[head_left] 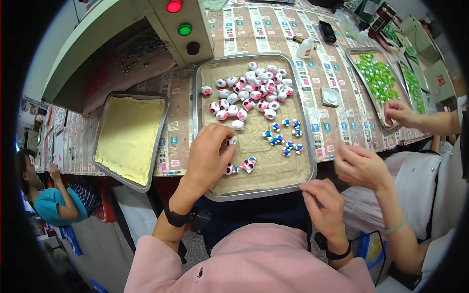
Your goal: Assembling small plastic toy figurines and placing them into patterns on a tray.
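Observation:
My left hand [209, 152] is over the near left part of a metal tray [312, 172] lined with brown paper. Its thumb and fingers close on a small white-and-pink figurine head [231, 140], partly hidden by the fingers. Beside it lie two joined figurines, one [248, 164] with a pink-and-white head and a blue-and-white body. My right hand [324, 205] is at the tray's near right corner, fingers bent, thumb a little apart, nothing visible in them. Many loose heads [254, 90] fill the tray's far half. Several small blue-and-white bodies [277, 139] lie at its right.
A yellow-lined tray [129, 139] stands at left, below a machine [193, 29] with red and green lights. To the right are a white glue bottle [305, 48], a small square block [330, 97] and a tray of green pieces [373, 80]. A co-worker's hands [364, 166] are close by.

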A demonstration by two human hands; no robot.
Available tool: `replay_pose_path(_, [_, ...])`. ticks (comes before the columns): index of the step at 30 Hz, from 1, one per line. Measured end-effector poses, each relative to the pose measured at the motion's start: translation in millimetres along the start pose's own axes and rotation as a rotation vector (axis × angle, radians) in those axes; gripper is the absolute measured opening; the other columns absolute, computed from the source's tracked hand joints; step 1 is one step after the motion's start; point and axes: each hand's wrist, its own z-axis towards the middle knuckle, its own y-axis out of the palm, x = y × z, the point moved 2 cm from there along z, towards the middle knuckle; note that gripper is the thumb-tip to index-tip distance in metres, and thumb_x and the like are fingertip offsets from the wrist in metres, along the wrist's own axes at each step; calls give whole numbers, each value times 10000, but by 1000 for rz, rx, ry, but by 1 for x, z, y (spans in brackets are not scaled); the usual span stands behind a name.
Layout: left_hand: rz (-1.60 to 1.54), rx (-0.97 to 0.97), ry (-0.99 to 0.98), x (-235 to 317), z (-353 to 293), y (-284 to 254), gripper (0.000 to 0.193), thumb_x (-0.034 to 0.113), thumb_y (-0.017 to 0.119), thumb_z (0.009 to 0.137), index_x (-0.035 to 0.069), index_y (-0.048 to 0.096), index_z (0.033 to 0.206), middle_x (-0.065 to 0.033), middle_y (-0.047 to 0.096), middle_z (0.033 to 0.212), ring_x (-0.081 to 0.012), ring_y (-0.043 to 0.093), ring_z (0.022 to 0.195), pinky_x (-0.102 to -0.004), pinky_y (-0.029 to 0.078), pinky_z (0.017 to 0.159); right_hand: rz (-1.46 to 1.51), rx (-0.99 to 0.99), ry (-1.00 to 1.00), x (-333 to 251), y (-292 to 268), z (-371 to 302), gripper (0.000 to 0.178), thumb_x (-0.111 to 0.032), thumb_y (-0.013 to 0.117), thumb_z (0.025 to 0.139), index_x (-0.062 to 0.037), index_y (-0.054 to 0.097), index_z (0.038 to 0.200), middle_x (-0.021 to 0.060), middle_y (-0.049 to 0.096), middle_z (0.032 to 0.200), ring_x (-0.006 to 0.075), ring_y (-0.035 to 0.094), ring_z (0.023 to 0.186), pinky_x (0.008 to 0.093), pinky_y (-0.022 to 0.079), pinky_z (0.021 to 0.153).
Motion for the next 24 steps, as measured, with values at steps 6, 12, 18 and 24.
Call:
replay_pose_path(6, [-95,-6,2,-1,0,4,198,-27,650,750,24,585,930,-123,559,893,-293,576,837,-371,477,715,-49,59,-28,6,-5,17,191,68,654,745,-9,652,920,124,632,875,288,587,762,347,481,667])
replay_pose_path(12, [-150,63,-22,9,-6,-12,215,-24,646,750,22,612,957,-96,568,949,-218,588,853,-311,490,720,-137,55,-98,13,6,36,191,50,650,756,-14,646,936,115,621,897,293,582,822,364,476,718])
replay_pose_path(18, [-607,10,-178,24,-25,-8,250,-9,667,793,19,637,1039,-60,538,1049,-111,560,917,-236,487,730,-246,-13,-129,19,28,59,191,-31,685,747,-44,627,929,97,591,865,287,557,811,382,461,703])
replay_pose_path(24, [-903,-136,-185,43,-41,13,253,18,686,826,14,635,1074,-39,514,1064,-97,541,923,-223,484,761,-361,-30,-76,20,42,66,230,-63,721,722,-60,621,929,97,613,913,299,565,841,391,474,723])
